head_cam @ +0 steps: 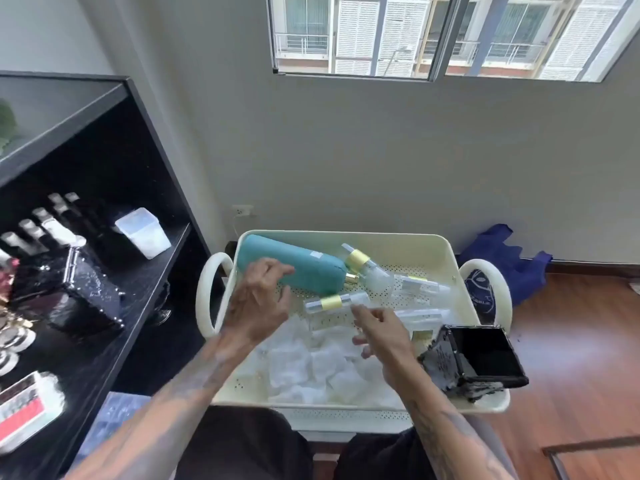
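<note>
Near edge: white crumpled wrap (311,365) fills the front of the cream perforated tray (346,233); soft, gives some cushion. Your R hand (381,336) hovers over it, fingers relaxed, holding nothing. Index tip points at the clear bottle w/ gold band (332,302); touching or a gap, can't tell (blur). L hand (258,301) sits just beside the bottle's cap end, fingers loosely curled, empty. Bottle lies flat on the tray floor betw. both hands, in front of the teal pouch (291,265). Judgement: glass or hard clear plastic, prob. light, smooth, so slippery and apt to roll; treat as fragile. Grip round the barrel just past the gold band, not by the cap. More clear bottles (426,291) lie behind, same care. Writing: red/white box (24,407) on the black shelf (149,278) is blurred, illegible; pouch tag (317,254) too small to read.
</note>
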Demonstrator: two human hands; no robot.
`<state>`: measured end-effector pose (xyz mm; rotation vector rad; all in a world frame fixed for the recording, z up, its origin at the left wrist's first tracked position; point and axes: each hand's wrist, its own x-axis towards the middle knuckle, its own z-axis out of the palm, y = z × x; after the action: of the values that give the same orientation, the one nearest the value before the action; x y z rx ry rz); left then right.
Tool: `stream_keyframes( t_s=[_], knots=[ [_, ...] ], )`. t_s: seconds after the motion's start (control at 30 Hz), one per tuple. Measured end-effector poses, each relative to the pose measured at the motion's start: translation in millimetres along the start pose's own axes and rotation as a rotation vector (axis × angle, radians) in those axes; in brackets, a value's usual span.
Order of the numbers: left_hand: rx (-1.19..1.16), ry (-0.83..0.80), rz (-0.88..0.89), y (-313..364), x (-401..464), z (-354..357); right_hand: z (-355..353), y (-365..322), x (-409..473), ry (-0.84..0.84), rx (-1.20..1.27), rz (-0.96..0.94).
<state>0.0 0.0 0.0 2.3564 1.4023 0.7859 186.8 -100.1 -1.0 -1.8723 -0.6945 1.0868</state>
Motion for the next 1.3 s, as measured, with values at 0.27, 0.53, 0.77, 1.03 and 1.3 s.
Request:
stream_keyframes(
  t_s=[0.27, 0.53, 0.77, 1.03, 1.3],
  knots=[
    [0.579, -0.534, 0.191, -0.5, 84.9, 33.9, 18.5, -14.0, 35.3, -0.096, 0.178, 0.373],
    [0.638, -0.523, 0.222, -1.9, 94.0, 51.9, 27.7, -8.8, 42.2, -0.113, 0.255, 0.377],
    [0.328, -0.434, 0.148, -3.7, 99.6, 24.1, 34.0, -19.6, 28.1, 0.045, 0.115, 0.149],
    [-0.437, -0.092, -0.266, -42.6, 105.3, -20.5, 52.6, -42.4, 52.7, 0.114, -0.337, -0.371],
    [-0.570, -0.076, -0.447, -52.1, 108.3, -22.5, 95.7, -58.8, 95.1, 0.080, -0.474, -0.483]
  ],
)
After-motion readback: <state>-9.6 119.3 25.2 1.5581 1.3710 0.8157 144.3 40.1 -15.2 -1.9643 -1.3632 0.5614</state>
